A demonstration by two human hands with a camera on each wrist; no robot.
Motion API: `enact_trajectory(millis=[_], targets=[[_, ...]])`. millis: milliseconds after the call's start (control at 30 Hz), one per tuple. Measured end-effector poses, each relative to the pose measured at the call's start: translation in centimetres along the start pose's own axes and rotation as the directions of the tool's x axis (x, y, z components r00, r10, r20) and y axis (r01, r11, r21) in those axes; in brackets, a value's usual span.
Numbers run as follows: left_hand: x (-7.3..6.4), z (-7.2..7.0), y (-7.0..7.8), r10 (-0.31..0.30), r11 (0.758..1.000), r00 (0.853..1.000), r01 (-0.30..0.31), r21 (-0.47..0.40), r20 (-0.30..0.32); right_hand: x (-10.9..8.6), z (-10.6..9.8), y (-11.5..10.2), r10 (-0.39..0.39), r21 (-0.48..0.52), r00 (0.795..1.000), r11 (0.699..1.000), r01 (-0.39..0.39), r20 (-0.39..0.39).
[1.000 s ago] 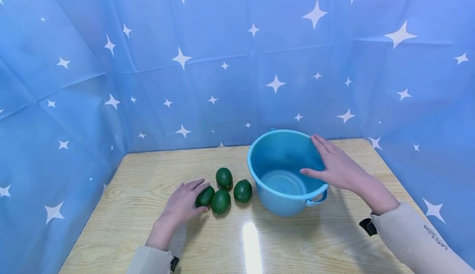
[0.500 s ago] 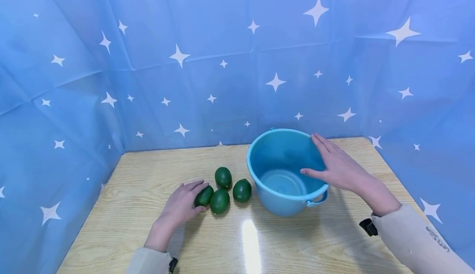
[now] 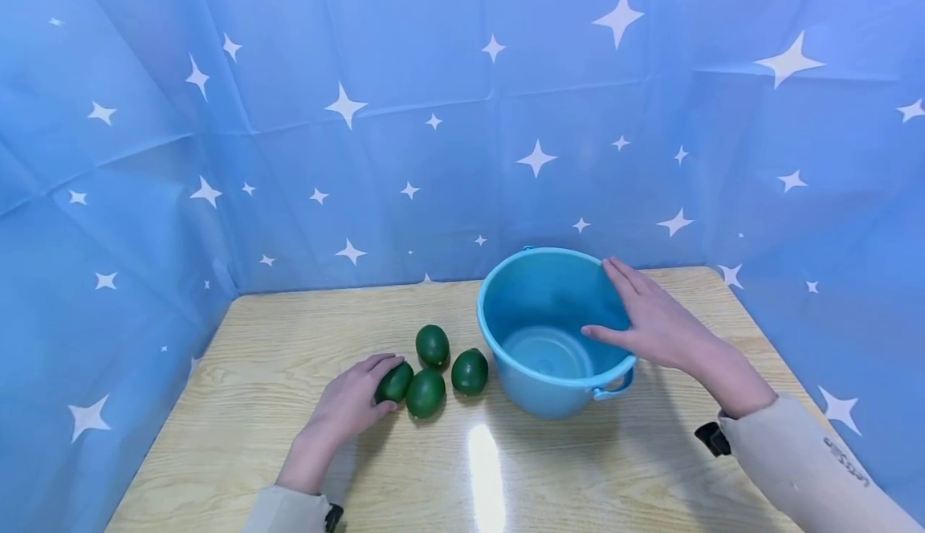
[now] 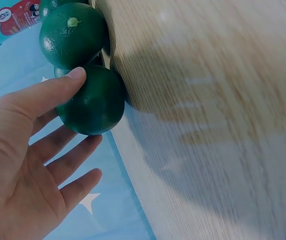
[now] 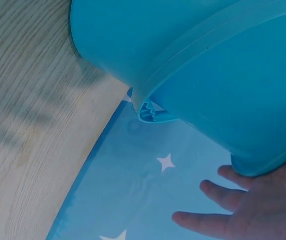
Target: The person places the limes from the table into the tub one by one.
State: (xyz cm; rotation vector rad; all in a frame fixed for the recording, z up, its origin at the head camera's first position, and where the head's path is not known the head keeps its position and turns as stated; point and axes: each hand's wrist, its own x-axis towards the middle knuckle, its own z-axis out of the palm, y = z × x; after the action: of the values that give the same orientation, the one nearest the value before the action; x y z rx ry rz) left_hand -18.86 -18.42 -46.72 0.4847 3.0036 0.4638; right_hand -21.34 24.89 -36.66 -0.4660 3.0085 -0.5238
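Observation:
My left hand (image 3: 345,404) grips the leftmost dark green lime (image 3: 393,383), with the thumb against its near side and the index finger reaching behind it. In the left wrist view the lime (image 4: 95,105) sits by the thumb tip, while the other fingers spread loosely. Beside it are a front lime (image 3: 425,393), a back lime (image 3: 432,345) and a right lime (image 3: 470,372). My right hand (image 3: 665,328) holds the rim of a light blue bucket (image 3: 552,400), thumb inside and fingers along the outside. The bucket leans toward me, showing its bare inner bottom.
The wooden table (image 3: 246,412) carries the limes and bucket. A blue cloth with white stars (image 3: 433,164) hangs behind and at both sides. At the bucket's front right side is its handle (image 3: 613,390). A bright light reflection lies on the table in front.
The whole scene shifts slightly left as the head view moves. Both hands keep their places on the lime and the bucket rim.

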Motion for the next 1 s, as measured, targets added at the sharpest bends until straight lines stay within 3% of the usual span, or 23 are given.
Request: enact_trajectory(millis=[1000], targets=[[0.02, 0.11, 0.22, -0.007, 0.997, 1.000, 0.007, -0.082, 0.002, 0.60, 0.00, -0.09, 0.019, 0.007, 1.000, 1.000, -0.019, 0.015]])
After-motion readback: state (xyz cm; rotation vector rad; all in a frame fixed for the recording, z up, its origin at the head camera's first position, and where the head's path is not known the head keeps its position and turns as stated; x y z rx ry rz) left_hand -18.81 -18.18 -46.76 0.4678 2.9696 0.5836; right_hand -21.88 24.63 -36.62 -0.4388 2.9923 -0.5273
